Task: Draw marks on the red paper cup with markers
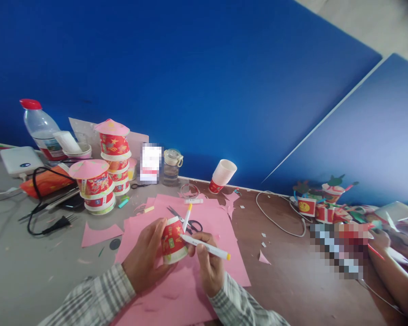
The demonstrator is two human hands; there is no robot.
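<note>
My left hand (144, 256) is wrapped round a small red paper cup (172, 242) with gold and green print, holding it tilted over pink paper sheets (229, 267). In my right hand (209, 267) is a white marker pen (214, 250) with a yellow end. The pen's other end meets the cup's printed side; whether it touches is hard to tell. Just behind the cup a second white pen with a yellow tip (188, 216) points upward. Scissors (194, 225) with dark handles lie on the paper, their blades partly hidden.
At the left stand two stacked-cup towers (97, 188) with pink cone roofs, beside a cable plug (63, 222). A water jar (172, 167) and nested paper cups (223, 174) stand along the blue partition (190, 90). At right are another person's arm (394, 271) and several decorated cups (306, 207).
</note>
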